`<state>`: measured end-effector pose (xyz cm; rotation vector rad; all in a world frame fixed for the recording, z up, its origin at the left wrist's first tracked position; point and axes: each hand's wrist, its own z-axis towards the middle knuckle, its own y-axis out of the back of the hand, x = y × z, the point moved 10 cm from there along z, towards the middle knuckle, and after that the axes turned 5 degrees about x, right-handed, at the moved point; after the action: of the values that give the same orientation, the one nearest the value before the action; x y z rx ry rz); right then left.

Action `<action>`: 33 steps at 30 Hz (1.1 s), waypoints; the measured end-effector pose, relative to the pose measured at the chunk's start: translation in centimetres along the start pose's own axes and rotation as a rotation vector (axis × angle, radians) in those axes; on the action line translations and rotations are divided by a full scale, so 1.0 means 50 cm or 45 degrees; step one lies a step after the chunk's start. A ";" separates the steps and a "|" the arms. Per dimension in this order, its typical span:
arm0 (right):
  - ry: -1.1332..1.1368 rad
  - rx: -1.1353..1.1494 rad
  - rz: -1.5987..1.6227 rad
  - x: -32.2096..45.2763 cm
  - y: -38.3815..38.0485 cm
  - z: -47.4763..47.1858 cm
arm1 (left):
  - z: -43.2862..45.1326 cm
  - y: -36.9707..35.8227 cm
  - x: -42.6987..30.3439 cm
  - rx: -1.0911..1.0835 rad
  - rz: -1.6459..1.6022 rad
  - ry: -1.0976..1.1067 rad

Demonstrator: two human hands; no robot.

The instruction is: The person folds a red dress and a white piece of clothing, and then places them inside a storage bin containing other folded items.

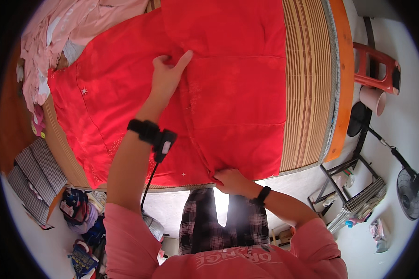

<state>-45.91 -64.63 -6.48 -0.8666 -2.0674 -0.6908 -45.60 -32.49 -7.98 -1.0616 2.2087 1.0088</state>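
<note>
A large red cloth [237, 90] with small star patterns lies on a bamboo mat [303, 87] on a bed, its right part folded over in a layer. My left hand [169, 73] is over the cloth near the upper part of the fold's edge, thumb and fingers apart, with nothing seen between them. At the bed's near edge, my right hand [230, 179] pinches the near end of the fold's edge, fingers closed on the cloth. Both wrists wear black straps; a black device and cord hang from the left one.
Pink clothes [87, 28] lie on the mat at the upper left. An orange wooden bed rail [340, 80] runs along the right. Beyond it are a red plastic stool [377, 69], a pink bin [373, 99] and a standing fan [410, 193]. Bags [78, 209] sit at the lower left.
</note>
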 end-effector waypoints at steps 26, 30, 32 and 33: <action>-0.124 -0.528 -0.977 -0.048 0.276 0.023 | -0.200 -0.083 0.064 0.090 1.265 -0.994; -0.166 -0.524 -1.092 -0.078 0.268 0.037 | -0.139 0.104 0.120 -0.505 1.482 -0.638; -0.108 -0.525 -1.092 -0.069 0.251 0.051 | -0.174 0.227 0.162 -0.664 1.434 -0.492; -0.116 -0.541 -1.120 -0.071 0.253 0.049 | -0.209 0.284 0.195 -0.760 1.356 -0.372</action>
<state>-35.65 -56.27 -8.47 -0.1411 -2.3995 -1.6169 -63.84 -39.04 -2.49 0.2204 2.2148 2.1749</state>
